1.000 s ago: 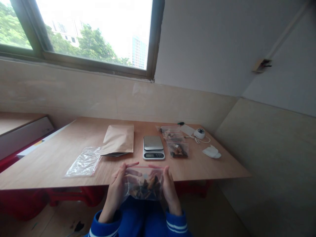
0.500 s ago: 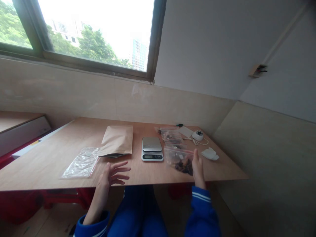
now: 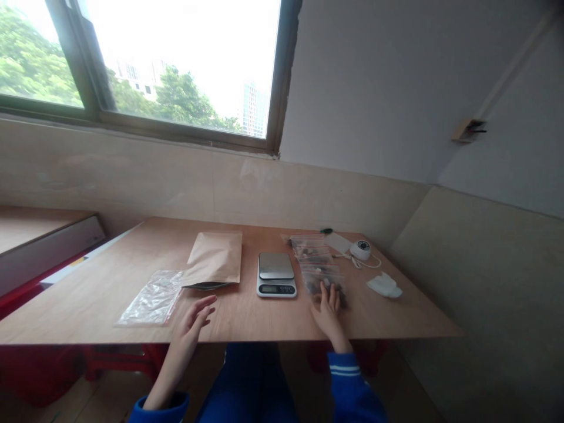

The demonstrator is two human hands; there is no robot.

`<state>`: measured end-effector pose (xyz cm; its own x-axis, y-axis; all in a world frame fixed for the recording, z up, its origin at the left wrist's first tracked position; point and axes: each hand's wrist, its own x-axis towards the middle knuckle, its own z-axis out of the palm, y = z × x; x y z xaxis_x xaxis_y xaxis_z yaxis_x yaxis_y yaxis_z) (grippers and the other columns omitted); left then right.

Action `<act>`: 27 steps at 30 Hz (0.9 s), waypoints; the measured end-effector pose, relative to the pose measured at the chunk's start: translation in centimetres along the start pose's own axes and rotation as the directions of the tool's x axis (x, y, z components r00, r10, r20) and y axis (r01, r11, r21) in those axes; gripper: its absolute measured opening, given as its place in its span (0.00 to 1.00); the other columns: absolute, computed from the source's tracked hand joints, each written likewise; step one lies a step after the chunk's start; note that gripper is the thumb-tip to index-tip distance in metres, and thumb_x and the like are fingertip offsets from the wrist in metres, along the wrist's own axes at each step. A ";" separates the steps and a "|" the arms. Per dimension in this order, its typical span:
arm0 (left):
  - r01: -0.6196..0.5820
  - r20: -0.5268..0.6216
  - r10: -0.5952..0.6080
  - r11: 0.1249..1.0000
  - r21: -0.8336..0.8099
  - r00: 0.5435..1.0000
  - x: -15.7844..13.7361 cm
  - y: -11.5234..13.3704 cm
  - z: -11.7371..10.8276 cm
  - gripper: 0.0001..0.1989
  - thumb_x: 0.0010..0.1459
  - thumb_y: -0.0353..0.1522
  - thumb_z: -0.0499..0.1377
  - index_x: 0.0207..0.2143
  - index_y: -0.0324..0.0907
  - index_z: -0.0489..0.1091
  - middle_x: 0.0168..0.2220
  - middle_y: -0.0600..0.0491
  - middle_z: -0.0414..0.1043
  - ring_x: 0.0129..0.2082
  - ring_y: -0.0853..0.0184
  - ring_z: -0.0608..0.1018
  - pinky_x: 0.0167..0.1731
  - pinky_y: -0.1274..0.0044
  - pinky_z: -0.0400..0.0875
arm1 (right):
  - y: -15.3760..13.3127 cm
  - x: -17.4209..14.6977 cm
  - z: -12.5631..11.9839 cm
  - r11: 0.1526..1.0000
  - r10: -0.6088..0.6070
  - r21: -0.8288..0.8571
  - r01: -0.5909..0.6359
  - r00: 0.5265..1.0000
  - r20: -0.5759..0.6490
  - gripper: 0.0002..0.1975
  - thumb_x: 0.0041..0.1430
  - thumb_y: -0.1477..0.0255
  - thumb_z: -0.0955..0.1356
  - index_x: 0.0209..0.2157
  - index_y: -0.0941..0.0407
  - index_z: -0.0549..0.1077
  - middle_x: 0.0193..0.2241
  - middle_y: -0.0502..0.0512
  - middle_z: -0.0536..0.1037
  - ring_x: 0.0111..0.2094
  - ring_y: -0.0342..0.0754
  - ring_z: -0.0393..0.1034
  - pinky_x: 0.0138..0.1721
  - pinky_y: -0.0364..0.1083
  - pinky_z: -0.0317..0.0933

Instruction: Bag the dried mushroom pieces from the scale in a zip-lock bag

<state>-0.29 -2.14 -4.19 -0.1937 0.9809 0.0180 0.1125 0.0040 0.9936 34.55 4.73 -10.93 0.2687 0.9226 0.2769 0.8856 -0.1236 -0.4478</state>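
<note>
Nearest the camera, two blue sleeves with white stripes reach up from the lap to the front edge of the pale wooden table [image 3: 247,317]. The left hand [image 3: 194,320] hovers over the table edge with its fingers spread and loose, holding nothing; it lies between the person and a flat, empty clear plastic zip bag [image 3: 152,298] that rests further left.

The right hand [image 3: 328,311] lies palm down, fingers stretched forward and resting on the near end of a clear plastic zip bag filled with dark brown pieces [image 3: 328,281]. The hand is flat rather than closed, pressing on the bag without gripping it. This bag lies flat on the table just right of the scale; its film is see-through and glossy, the contents show as a dark, lumpy mass with a few lighter bits, and the fingertips cover its near edge.

Beyond it, more filled clear bags [image 3: 311,248] lie in a row running toward the wall. A small silver-topped digital kitchen scale [image 3: 276,274] sits at the table's middle, with a brown kraft paper pouch [image 3: 214,267] to its left. Further right lie a crumpled white tissue [image 3: 384,286] and a small round white device with a cord [image 3: 361,250].
</note>
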 end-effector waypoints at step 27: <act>-0.368 0.168 0.434 0.432 0.823 0.885 5.5 6.5 0.0 0.17 0.61 0.40 0.52 0.46 0.50 0.75 0.41 0.48 0.80 0.35 0.56 0.81 0.30 0.75 0.66 | -20.1 -6.1 -2.7 0.649 -0.744 0.345 0.678 0.661 0.100 0.22 0.65 0.78 0.57 0.60 0.66 0.60 0.61 0.66 0.62 0.65 0.53 0.49 0.63 0.54 0.53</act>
<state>-0.61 3.26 2.33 0.0411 0.9027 0.4282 0.9223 -0.1991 0.3312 16.18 0.65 -1.36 -0.5188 0.7383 0.4310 0.6263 0.6714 -0.3963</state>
